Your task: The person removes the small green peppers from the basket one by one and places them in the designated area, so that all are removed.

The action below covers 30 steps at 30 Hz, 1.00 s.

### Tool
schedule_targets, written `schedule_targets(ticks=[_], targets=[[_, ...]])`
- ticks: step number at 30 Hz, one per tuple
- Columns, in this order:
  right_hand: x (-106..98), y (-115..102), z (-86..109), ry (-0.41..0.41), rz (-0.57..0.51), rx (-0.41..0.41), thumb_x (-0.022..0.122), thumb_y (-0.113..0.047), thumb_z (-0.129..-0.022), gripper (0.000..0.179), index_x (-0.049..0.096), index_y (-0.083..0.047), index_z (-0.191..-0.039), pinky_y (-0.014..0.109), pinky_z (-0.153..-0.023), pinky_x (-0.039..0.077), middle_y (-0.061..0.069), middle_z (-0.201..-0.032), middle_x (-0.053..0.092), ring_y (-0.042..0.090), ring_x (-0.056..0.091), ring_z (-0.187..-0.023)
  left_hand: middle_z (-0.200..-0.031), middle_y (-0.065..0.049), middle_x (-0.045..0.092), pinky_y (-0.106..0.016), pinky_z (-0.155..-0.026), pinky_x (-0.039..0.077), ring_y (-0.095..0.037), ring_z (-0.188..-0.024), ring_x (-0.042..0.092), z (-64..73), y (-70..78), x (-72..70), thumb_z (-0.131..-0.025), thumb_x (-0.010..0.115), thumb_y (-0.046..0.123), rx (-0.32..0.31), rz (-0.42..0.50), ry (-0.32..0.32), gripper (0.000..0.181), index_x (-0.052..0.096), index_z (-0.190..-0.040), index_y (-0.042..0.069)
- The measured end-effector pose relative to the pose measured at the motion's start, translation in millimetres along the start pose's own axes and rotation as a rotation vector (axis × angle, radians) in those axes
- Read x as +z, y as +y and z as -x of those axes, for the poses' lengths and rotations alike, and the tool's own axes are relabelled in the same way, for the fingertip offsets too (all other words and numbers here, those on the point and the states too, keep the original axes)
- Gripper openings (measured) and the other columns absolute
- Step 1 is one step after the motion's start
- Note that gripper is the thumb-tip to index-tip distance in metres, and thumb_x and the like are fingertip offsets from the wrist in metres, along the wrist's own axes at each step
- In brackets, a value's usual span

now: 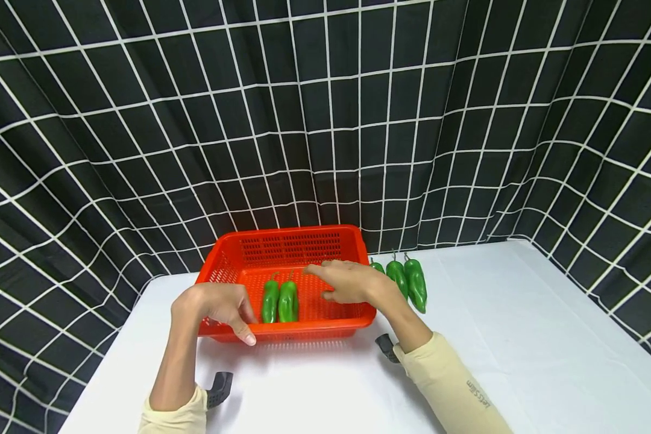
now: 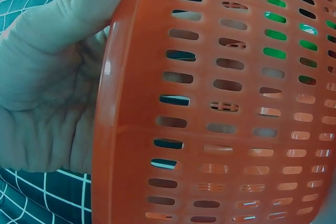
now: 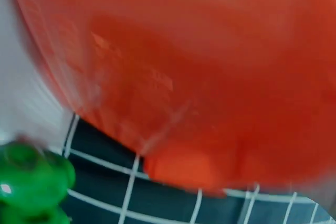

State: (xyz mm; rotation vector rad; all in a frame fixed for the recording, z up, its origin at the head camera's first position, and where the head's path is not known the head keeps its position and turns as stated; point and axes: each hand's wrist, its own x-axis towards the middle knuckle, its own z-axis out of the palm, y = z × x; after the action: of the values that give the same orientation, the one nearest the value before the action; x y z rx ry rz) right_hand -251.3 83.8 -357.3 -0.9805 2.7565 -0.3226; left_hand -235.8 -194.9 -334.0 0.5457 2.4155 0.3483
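Observation:
A red plastic basket [image 1: 309, 328] with slotted walls stands on the table. Inside it, toward the near left, green chili peppers [image 1: 288, 301] lie side by side with their stems pointing away. My left hand [image 1: 217, 304] grips the basket's near-left rim, thumb outside and fingers reaching inside; in the left wrist view the rim hides those fingers. Over the basket's right half hovers my right hand [image 1: 352, 280], its fingers extended leftward and nothing visible in them. Three more green peppers [image 1: 415, 283] lie right of the basket, the leftmost partly hidden by the basket and right hand.
A white cloth [image 1: 521, 337] covers the table. Black curtains [image 1: 336, 108] with a white grid hang behind and at both sides. Close to the right wrist camera, blurred green peppers [image 3: 34, 182] show beside the basket wall.

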Motion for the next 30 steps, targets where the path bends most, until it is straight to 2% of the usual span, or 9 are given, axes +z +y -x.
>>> schedule_targets(ticks=[2, 5, 7, 9, 11, 13, 17, 26, 30], targets=[[7, -5, -4.6, -0.009, 0.027, -0.022, 0.071, -0.016, -0.099, 0.065, 0.043, -0.021, -0.158, 0.041, -0.111, 0.051, 0.005, -0.147, 0.064, 0.024, 0.063, -0.131, -0.065, 0.012, 0.055, -0.028, -0.06, 0.026, -0.01, -0.067, 0.037, -0.7, 0.1, -0.3, -0.079, 0.091, 0.03, 0.01, -0.002, -0.007, 0.014, 0.085, -0.087, 0.02], [18, -10, -10.7, -0.018, 0.047, -0.06, 0.072, -0.014, -0.099, 0.068, 0.041, -0.025, -0.159, 0.033, -0.094, 0.057, 0.002, -0.121, 0.074, 0.016, 0.07, -0.099, -0.061, 0.012, 0.049, -0.027, -0.06, 0.025, -0.009, -0.066, 0.036, -1.0, 1.0, -0.3, -0.08, 0.089, 0.03, 0.023, -0.016, -0.01, 0.013, 0.083, -0.081, 0.019], [25, -13, -13.6, -0.043, 0.035, -0.067, 0.071, -0.012, -0.099, 0.072, 0.039, -0.03, -0.16, 0.03, -0.08, 0.057, 0.001, -0.099, 0.072, 0.013, 0.064, -0.079, -0.06, 0.012, 0.047, -0.028, -0.06, 0.025, -0.009, -0.066, 0.035, -1.2, 1.9, 0.0, -0.081, 0.089, 0.03, 0.023, -0.021, -0.007, 0.013, 0.083, -0.08, 0.019], [31, -15, -15.4, -0.082, 0.024, -0.047, 0.068, -0.014, -0.101, 0.073, 0.035, -0.039, -0.161, 0.03, -0.074, 0.055, 0.0, -0.091, 0.068, 0.011, 0.06, -0.072, -0.06, 0.011, 0.046, -0.028, -0.06, 0.025, -0.009, -0.066, 0.035, -1.2, 3.0, 0.0, -0.081, 0.089, 0.031, 0.021, -0.028, -0.005, 0.014, 0.083, -0.08, 0.018], [34, -16, -16.0, -0.131, 0.013, -0.007, 0.062, -0.016, -0.105, 0.071, 0.032, -0.048, -0.161, 0.036, -0.08, 0.057, 0.001, -0.104, 0.072, 0.012, 0.067, -0.083, -0.061, 0.011, 0.047, -0.028, -0.061, 0.026, -0.009, -0.067, 0.035, -1.7, 3.4, 0.0, -0.081, 0.089, 0.031, 0.02, -0.03, -0.002, 0.015, 0.083, -0.081, 0.017], [36, -17, -16.0, -0.18, 0.007, 0.053, 0.056, -0.014, -0.107, 0.071, 0.029, -0.057, -0.159, 0.043, -0.095, 0.057, 0.001, -0.131, 0.069, 0.015, 0.07, -0.11, -0.062, 0.012, 0.048, -0.028, -0.061, 0.027, -0.009, -0.067, 0.036, -1.4, 3.8, -0.2, -0.081, 0.089, 0.031, 0.021, -0.03, -0.002, 0.015, 0.083, -0.082, 0.017], [37, -19, -17.1, -0.244, 0.027, 0.131, 0.047, -0.006, -0.108, 0.077, 0.028, -0.066, -0.154, 0.052, -0.113, 0.048, 0.005, -0.167, 0.043, 0.025, 0.054, -0.145, -0.061, 0.011, 0.048, -0.028, -0.061, 0.026, -0.009, -0.066, 0.036, -0.6, 2.9, -0.1, -0.082, 0.089, 0.03, 0.014, -0.028, -0.006, 0.015, 0.082, -0.079, 0.017], [38, -20, -19.2, -0.251, 0.028, 0.135, 0.049, -0.001, -0.106, 0.079, 0.038, -0.066, -0.149, 0.053, -0.115, 0.046, 0.007, -0.17, 0.037, 0.028, 0.044, -0.153, -0.063, 0.01, 0.05, -0.028, -0.063, 0.029, -0.01, -0.069, 0.039, 0.2, 3.6, -0.1, -0.082, 0.089, 0.029, -0.01, -0.035, -0.004, 0.012, 0.084, -0.084, 0.019], [39, -18, -19.6, -0.231, 0.024, 0.106, 0.058, -0.002, -0.102, 0.071, 0.046, -0.057, -0.145, 0.048, -0.097, 0.056, 0.006, -0.16, 0.051, 0.026, 0.059, -0.138, -0.061, 0.01, 0.047, -0.028, -0.061, 0.025, -0.01, -0.066, 0.035, 0.0, 3.4, 0.5, -0.082, 0.089, 0.03, -0.009, -0.028, -0.006, 0.014, 0.083, -0.08, 0.018]])
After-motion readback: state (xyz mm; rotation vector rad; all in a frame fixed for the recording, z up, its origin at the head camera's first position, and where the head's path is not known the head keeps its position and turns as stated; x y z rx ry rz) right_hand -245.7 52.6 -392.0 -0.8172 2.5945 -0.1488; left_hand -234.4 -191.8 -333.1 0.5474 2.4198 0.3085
